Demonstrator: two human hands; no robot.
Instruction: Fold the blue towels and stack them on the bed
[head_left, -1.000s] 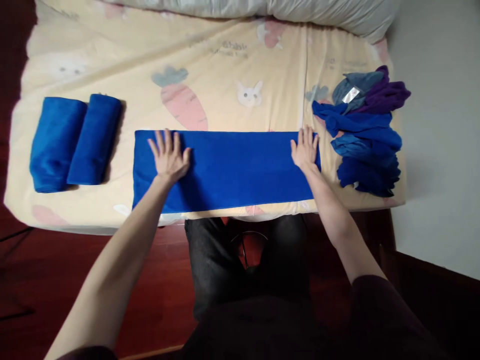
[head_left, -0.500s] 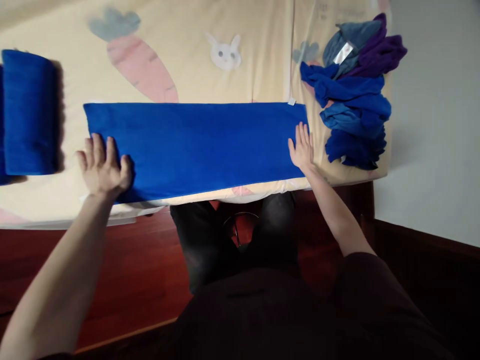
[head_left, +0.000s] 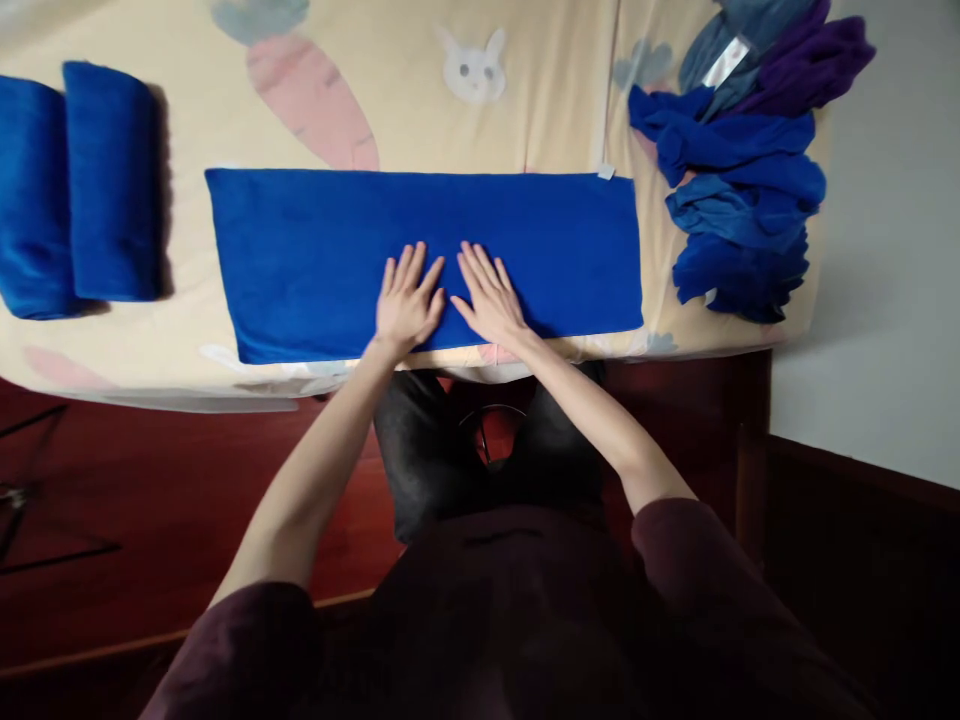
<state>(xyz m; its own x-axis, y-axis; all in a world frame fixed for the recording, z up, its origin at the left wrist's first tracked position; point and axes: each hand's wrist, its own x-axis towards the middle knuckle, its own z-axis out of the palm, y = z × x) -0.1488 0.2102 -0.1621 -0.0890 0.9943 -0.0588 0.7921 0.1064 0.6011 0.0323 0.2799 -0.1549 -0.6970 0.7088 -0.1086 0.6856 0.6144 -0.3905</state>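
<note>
My left hand (head_left: 405, 308) and right hand (head_left: 492, 304) lie flat, unclenched, on the blue towel (head_left: 315, 260); rolled towels (head_left: 112, 185) are at left, crumpled cloths (head_left: 746, 212) at right.

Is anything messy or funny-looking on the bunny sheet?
Yes: the heap of cloths on the right looks crumpled, while the middle blue cloth lies flat and the blue bundles on the left look neat.

Flat blue cloth (head_left: 315, 250) is looking smooth and matt, rolled cloths (head_left: 112, 180) are looking softly napped, patterned sheet (head_left: 420, 110) is appearing matt, wooden-looking floor (head_left: 356, 520) is shining faintly
</note>
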